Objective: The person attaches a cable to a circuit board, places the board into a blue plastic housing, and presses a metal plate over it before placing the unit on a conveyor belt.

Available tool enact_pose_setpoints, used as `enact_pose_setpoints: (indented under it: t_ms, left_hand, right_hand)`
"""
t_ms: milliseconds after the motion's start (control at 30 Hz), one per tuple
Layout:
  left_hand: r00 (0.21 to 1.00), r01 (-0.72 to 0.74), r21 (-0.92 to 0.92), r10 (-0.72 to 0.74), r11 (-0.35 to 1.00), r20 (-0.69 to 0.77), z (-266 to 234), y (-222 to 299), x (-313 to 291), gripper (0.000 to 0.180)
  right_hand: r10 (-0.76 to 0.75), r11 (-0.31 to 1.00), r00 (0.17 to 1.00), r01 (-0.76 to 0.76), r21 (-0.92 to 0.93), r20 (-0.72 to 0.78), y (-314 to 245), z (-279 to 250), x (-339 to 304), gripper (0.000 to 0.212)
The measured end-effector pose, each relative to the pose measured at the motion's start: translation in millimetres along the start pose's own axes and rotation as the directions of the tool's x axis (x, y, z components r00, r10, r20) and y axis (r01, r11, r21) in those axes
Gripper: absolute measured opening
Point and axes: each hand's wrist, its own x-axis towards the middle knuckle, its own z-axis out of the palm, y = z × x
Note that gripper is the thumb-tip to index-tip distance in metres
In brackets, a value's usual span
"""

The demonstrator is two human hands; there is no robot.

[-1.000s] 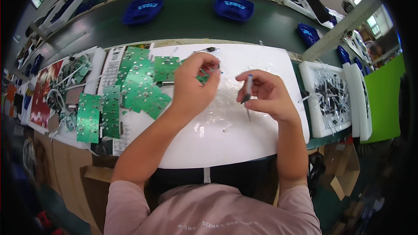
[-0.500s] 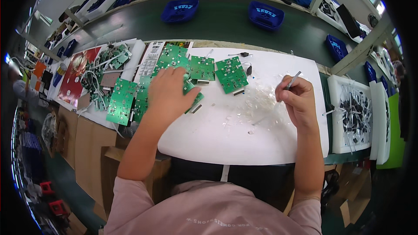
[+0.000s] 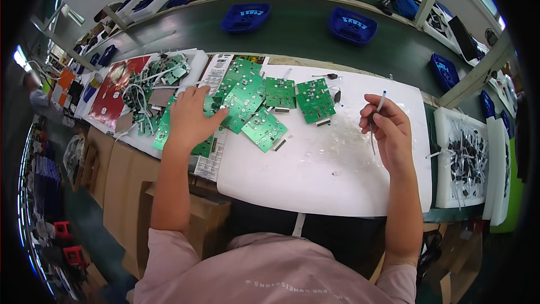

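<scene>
W/ L hand (image 3: pixel 190 115) wide-spread over green boards (image 3: pixel 244 101) on & left of white sheet (image 3: pixel 292 186); can't tell if touching. Pinching thin blue-tipped strip (image 3: pixel 381 103) in R hand (image 3: pixel 395 135), above sheet's R part. Could drag adj. boards b/c overlapped. Could kink strip if squeezed hard. Could trap clear film scraps (image 3: pixel 354 142), sheet's ctr-R, under boards if set there.

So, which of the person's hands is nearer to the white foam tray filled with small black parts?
Right. The right hand is a little left of the white foam tray; the left hand is much farther left, over green circuit boards.
</scene>
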Motion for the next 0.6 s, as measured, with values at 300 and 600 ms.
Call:
enact_pose_setpoints:
  t_ms: [300, 600]
  left_hand:
    - [0.991, 0.135, -0.206, -0.129, 0.969, 0.043, 23.8, -21.7, -35.8, 0.095]
    - [0.982, -0.096, -0.486, 0.002, 0.868, -0.19, -8.3, 57.9, -26.1, 0.097]
  right_hand:
    - [0.03, 0.998, 0.999, -0.029, -0.054, 0.027, -1.5, 5.6, 0.1, 0.035]
    - [0.048, 0.993, 0.999, -0.045, -0.108, 0.023, 0.5, 0.3, -4.8, 0.026]
